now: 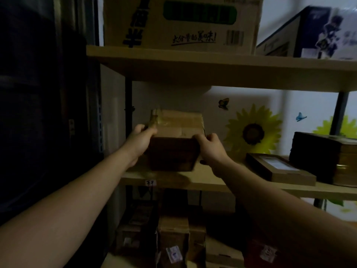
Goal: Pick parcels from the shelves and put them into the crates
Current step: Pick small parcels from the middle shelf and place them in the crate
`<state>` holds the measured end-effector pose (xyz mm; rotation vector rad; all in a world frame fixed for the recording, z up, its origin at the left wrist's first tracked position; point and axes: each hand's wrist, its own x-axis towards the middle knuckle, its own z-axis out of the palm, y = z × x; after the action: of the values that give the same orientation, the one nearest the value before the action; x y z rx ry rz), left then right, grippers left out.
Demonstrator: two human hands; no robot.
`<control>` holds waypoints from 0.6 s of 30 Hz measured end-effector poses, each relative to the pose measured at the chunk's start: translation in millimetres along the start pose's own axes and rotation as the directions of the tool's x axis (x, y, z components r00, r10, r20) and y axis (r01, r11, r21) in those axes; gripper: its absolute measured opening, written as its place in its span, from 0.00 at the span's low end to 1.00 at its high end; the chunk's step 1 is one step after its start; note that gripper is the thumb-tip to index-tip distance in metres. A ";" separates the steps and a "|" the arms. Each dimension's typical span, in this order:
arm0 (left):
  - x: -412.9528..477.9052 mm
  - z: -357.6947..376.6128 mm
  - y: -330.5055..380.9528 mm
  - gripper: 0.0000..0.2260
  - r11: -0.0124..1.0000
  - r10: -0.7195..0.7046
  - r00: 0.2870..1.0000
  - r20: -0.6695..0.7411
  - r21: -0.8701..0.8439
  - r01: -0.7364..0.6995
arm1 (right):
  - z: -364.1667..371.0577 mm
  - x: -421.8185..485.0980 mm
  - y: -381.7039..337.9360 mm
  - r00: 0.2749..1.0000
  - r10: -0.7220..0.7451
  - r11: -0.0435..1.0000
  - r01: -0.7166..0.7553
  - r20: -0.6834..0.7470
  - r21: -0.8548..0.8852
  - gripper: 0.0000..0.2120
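Observation:
A brown cardboard parcel [176, 140] with tape across its top sits at the left end of the middle shelf [212, 183]. My left hand [140, 143] grips its left top corner, fingers curled over the edge. My right hand [209, 147] grips its right top corner in the same way. The parcel's near face is in shadow and its bottom edge is at the shelf's front. No crate is in view.
A flat framed parcel [280, 169] and a dark box [326, 155] lie to the right on the same shelf. A large printed carton [181, 22] stands on the upper shelf. Several labelled parcels [173, 240] sit on the shelf below.

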<state>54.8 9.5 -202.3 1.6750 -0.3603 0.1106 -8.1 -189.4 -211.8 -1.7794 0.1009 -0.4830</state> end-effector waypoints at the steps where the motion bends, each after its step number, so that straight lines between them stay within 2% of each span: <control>1: -0.3 -0.9 -1.2 0.23 1.000 0.016 1.000 0.009 0.023 -0.016 | 0.8 -0.3 0.5 1.000 0.005 1.000 -0.005 0.017 -0.002 0.19; 2: -0.5 -1.6 -3.2 0.28 0.998 0.024 0.999 0.022 0.056 -0.025 | 1.6 -0.5 1.9 0.999 0.003 1.000 -0.003 0.039 -0.006 0.22; 4: -1.8 -2.5 -8.1 0.35 0.989 0.001 0.998 0.056 0.149 -0.009 | 4.5 -0.3 9.5 0.996 -0.019 0.999 0.021 0.088 -0.026 0.34; 6: -2.6 -4.3 -13.6 0.38 0.984 -0.057 0.994 0.088 0.173 0.042 | 9.2 0.1 20.9 0.992 -0.003 0.999 0.008 0.127 -0.044 0.41; 9: -5.6 -4.0 -22.9 0.44 0.983 -0.145 0.985 0.095 0.129 0.132 | 11.3 -4.0 34.1 0.993 0.037 0.991 -0.022 0.112 -0.131 0.31; 11: -4.9 -4.0 -30.0 0.40 0.980 -0.164 0.982 0.093 0.127 0.151 | 11.4 -5.6 38.0 0.995 0.039 0.990 -0.026 0.092 -0.142 0.27; 13: -2.0 -4.3 -35.9 0.41 0.975 -0.179 0.982 0.066 0.143 0.169 | 11.4 -4.4 37.1 0.998 0.025 0.991 -0.017 0.057 -0.132 0.26; 16: -2.6 -2.1 -37.3 0.38 0.966 -0.169 0.984 0.056 0.208 0.154 | 13.0 -3.9 30.7 0.999 -0.052 0.988 0.052 0.006 -0.147 0.32; 18: -4.7 0.1 -33.9 0.33 0.972 -0.118 0.992 0.046 0.210 0.106 | 14.0 -4.0 27.9 0.991 -0.134 0.959 0.131 0.005 -0.253 0.39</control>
<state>60.5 13.4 -235.7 1.9046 -0.3046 0.0158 -1.3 -182.9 -241.9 -2.0432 0.0533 -0.5983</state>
